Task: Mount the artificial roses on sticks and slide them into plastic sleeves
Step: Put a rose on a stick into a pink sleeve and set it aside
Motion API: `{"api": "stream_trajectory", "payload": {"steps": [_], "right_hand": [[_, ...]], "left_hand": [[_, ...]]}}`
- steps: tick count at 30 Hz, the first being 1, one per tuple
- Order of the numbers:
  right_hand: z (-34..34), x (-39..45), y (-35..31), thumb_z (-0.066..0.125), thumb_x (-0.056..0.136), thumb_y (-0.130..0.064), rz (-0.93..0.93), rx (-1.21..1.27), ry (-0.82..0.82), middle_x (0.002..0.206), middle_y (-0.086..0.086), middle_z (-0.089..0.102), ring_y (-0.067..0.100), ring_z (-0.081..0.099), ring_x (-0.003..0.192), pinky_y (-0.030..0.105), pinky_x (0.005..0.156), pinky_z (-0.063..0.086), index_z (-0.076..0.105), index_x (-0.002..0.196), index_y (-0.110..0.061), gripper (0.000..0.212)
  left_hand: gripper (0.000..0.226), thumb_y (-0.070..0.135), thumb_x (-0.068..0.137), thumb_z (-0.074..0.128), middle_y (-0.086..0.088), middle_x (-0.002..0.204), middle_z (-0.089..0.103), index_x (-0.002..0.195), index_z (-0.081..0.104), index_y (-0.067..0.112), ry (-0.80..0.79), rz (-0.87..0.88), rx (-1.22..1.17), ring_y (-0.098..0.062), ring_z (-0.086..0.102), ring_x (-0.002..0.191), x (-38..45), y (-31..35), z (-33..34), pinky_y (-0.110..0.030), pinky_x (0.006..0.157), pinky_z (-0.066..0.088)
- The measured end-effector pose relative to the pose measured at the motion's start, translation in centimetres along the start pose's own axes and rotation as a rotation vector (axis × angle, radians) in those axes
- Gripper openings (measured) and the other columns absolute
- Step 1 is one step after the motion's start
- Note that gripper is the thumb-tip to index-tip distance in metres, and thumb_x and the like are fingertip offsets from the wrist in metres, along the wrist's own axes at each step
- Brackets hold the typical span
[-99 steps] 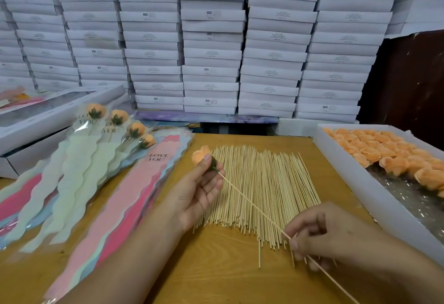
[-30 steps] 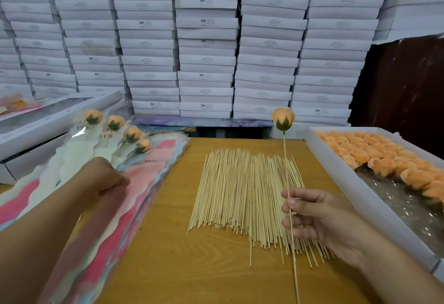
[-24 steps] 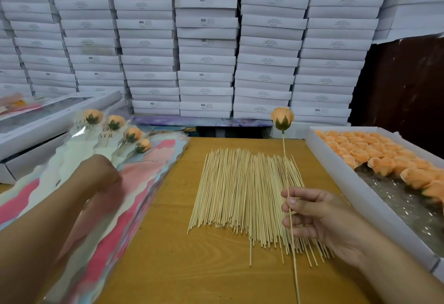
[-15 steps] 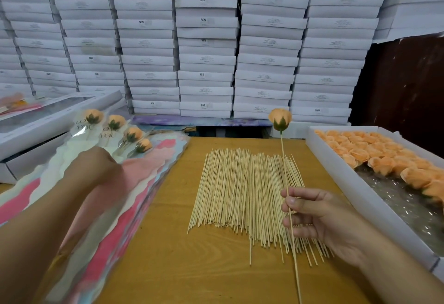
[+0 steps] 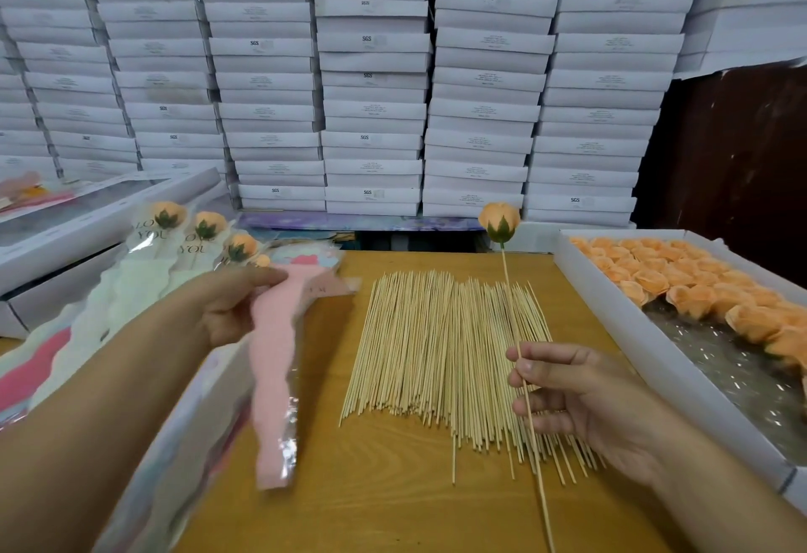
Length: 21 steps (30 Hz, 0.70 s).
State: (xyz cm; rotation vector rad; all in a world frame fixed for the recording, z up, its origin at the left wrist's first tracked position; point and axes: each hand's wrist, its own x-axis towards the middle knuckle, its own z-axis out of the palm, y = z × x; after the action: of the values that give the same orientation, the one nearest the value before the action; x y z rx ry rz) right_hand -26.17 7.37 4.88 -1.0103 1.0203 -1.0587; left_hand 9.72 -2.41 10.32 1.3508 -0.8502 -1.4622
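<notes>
Several sleeved roses already laid at the desk's left, one more rose mounted upright on a stick pinched in the right hand, pink plastic sleeve gripped in the left hand, sliding-in not yet done, with many loose sticks and boxed rose heads left.

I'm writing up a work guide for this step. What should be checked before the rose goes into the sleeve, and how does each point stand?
1. Rose seated on stick: ok.
2. Right hand pinches the stick: ok.
3. Left hand holds one pink sleeve: ok.
4. Sleeve mouth open: cannot tell, blurred.
5. Stick lined up with sleeve: not ok, they are apart.
</notes>
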Motion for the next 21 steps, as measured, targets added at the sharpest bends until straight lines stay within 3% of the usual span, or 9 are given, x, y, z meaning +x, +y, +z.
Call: {"api": "stream_trajectory", "payload": {"steps": [5,9,12,17,21], "right_hand": [[0.1,-0.1,0.0,0.076,0.071,-0.011,0.036,-0.007,-0.009,0.105,0.017,0.075,0.023,0.071,0.064,0.027,0.048,0.058,0.069,0.111,-0.002,0.042],[0.3,-0.1,-0.1,0.076,0.07,-0.011,0.073,0.021,-0.059,0.112,0.017,0.073,0.02,0.07,0.062,0.026,0.049,0.058,0.067,0.115,-0.003,0.046],[0.4,-0.1,0.0,0.075,0.069,-0.009,0.086,0.066,-0.076,0.112,0.019,0.073,0.02,0.07,0.059,0.026,0.047,0.058,0.066,0.115,-0.002,0.047],[0.5,0.0,-0.1,0.074,0.067,-0.005,0.091,0.096,-0.072,0.088,0.018,0.074,0.022,0.069,0.055,0.026,0.044,0.057,0.08,0.092,-0.004,0.026],[0.4,0.2,0.1,0.074,0.068,-0.003,0.093,0.1,-0.023,0.078,0.02,0.07,0.022,0.069,0.053,0.026,0.043,0.057,0.074,0.104,0.001,0.036]], "left_hand": [[0.054,0.001,0.074,0.067,-0.019,0.083,0.074,0.125,0.055,-0.01,-0.191,-0.008,-0.084,-0.021,0.072,0.057,-3.0,-2.7,4.7,-0.031,0.055,0.06],[0.042,-0.005,0.082,0.065,-0.02,0.083,0.074,0.123,0.058,-0.011,-0.268,-0.018,-0.008,-0.021,0.073,0.059,-5.1,-5.8,8.5,-0.028,0.052,0.06],[0.043,-0.008,0.084,0.068,-0.023,0.095,0.075,0.125,0.056,-0.007,-0.315,-0.089,0.032,-0.026,0.075,0.069,-6.3,-8.1,10.0,-0.029,0.048,0.059],[0.045,-0.009,0.082,0.073,-0.023,0.105,0.074,0.124,0.058,-0.002,-0.443,-0.195,0.159,-0.026,0.074,0.079,-7.8,-10.4,10.6,-0.033,0.064,0.064],[0.046,-0.008,0.081,0.075,-0.022,0.111,0.073,0.125,0.062,-0.005,-0.555,-0.257,0.297,-0.021,0.073,0.08,-8.4,-11.0,10.0,-0.032,0.069,0.064]]}}
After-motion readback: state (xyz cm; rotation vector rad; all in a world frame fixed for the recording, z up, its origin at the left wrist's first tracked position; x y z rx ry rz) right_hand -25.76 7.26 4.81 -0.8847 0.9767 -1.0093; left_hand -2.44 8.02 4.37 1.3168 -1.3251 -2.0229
